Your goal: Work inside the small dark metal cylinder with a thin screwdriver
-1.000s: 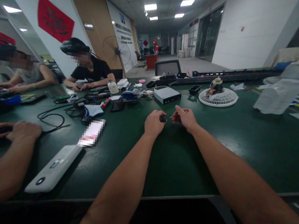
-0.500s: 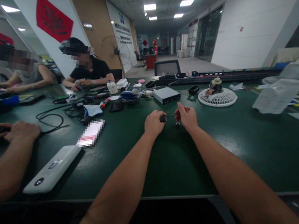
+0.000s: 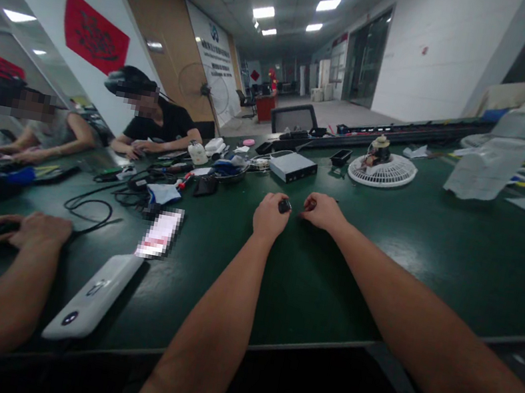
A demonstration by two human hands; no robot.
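Observation:
My left hand (image 3: 270,217) is closed round a small black part (image 3: 284,206), whose end shows between thumb and fingers. Just to the right, over the green table (image 3: 317,287), my right hand (image 3: 323,211) has its fingers bent and pressed together. What it holds, if anything, is too small to make out. A narrow gap separates the two hands. Beyond them lies a grey metal box (image 3: 292,167). Farther right sits a white fan grille (image 3: 382,172) with a motor on it.
Cables (image 3: 91,214), a black pouch (image 3: 206,186) and tools lie at the left. A white device (image 3: 95,296) and a bright phone (image 3: 160,233) are nearer. A co-worker's hands (image 3: 40,232) rest at the far left. A wrapped white object (image 3: 492,162) stands right.
My right hand has lowered slightly, its fingers now curled in. The thin piece between my hands and the small round item under my right hand no longer show.

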